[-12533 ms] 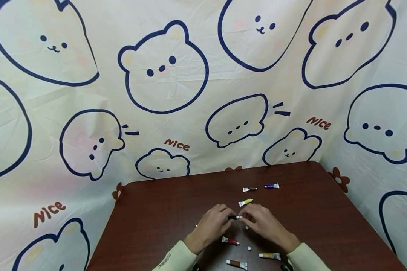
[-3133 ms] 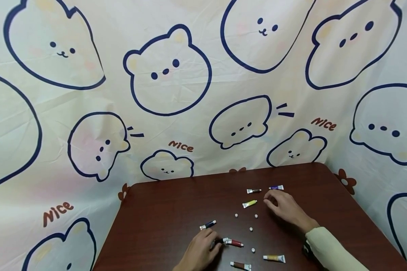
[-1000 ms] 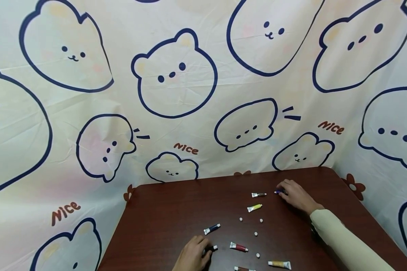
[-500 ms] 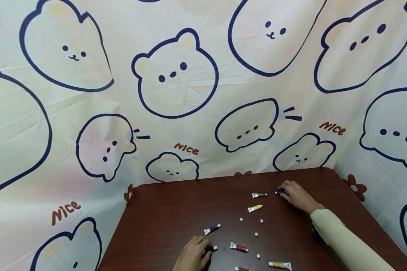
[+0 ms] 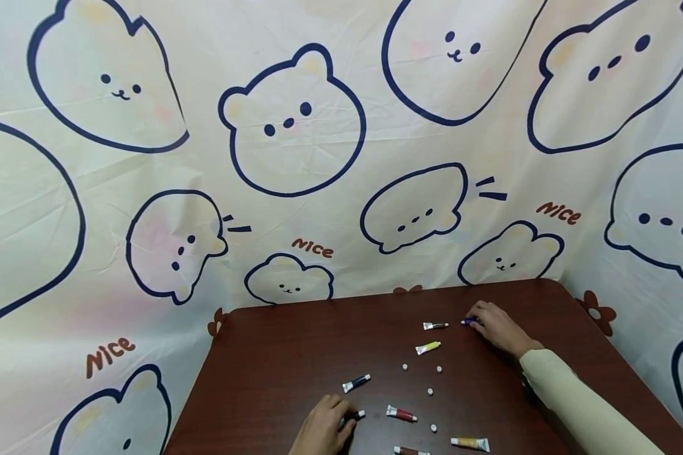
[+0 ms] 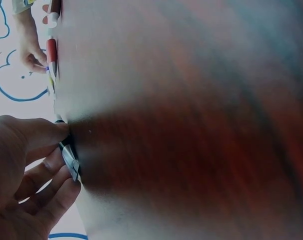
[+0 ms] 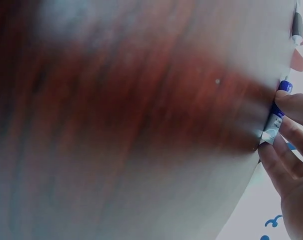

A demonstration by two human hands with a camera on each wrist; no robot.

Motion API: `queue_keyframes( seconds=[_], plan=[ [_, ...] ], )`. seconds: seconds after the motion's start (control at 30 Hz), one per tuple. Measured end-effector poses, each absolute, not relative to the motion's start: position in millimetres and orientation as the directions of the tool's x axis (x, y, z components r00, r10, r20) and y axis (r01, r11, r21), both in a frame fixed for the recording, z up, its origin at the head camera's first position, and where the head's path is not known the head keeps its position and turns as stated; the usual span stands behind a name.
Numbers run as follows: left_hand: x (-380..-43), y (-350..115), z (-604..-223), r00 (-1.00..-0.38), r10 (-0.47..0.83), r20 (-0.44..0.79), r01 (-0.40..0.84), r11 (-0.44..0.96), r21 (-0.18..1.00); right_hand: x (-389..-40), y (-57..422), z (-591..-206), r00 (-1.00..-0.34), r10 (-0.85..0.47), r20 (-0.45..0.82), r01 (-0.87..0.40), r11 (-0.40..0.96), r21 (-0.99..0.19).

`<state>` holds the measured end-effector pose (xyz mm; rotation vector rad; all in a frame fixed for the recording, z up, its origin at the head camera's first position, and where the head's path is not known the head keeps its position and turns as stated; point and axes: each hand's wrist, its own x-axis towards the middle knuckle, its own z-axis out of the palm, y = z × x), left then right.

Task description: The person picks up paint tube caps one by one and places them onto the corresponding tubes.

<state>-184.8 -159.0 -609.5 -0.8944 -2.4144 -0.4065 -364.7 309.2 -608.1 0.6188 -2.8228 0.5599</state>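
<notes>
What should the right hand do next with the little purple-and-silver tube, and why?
Maybe the right hand should lift the little purple-and-silver tube off the shiny dark-brown table: that hand pinches it, and nothing else lies on top. The left hand holds a little black-and-silver tube.

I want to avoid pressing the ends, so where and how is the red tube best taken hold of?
I would pinch the red tube at mid-body, from above, thumb and fingers on its two long sides. It lies flat on the table with nothing over it, its flattened end and narrow tip pointing opposite ways, so this grip should leave both free.
</notes>
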Motion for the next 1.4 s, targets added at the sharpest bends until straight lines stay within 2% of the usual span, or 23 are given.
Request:
queue_keyframes(
  seconds=[0.27,0.6,0.83,1.07,1.27,1.4],
  plan=[
    [-183.7,-158.0,-608.6,-0.637,0.51,0.578,0.673,0.734,0.095,-360.9,307.1,-604.7,-0.882,-0.362,0.3,-0.451,0.834,-0.317],
    [-184.8,-152.7,-604.8,-0.677,0.472,0.565,0.647,0.748,0.149,-356.6,307.2,-602.5,-0.874,-0.365,0.321,-0.461,0.833,-0.306],
    [-192.2,-145.3,-602.3,-0.64,0.46,0.616,0.648,0.754,0.11,-352.0,309.1,-601.6,-0.881,-0.363,0.304,-0.453,0.834,-0.315],
    [-200.3,-134.8,-597.0,-0.657,0.452,0.604,0.651,0.744,0.151,-345.8,311.3,-602.1,-0.875,-0.359,0.326,-0.456,0.836,-0.304],
    [-209.0,-124.2,-595.6,-0.637,0.438,0.635,0.649,0.749,0.133,-341.3,308.2,-599.2,-0.871,-0.368,0.325,-0.465,0.83,-0.308],
    [-214.9,-116.0,-594.3,-0.654,0.426,0.625,0.626,0.769,0.129,-336.6,305.9,-597.7,-0.869,-0.372,0.327,-0.469,0.828,-0.306]
  ],
)
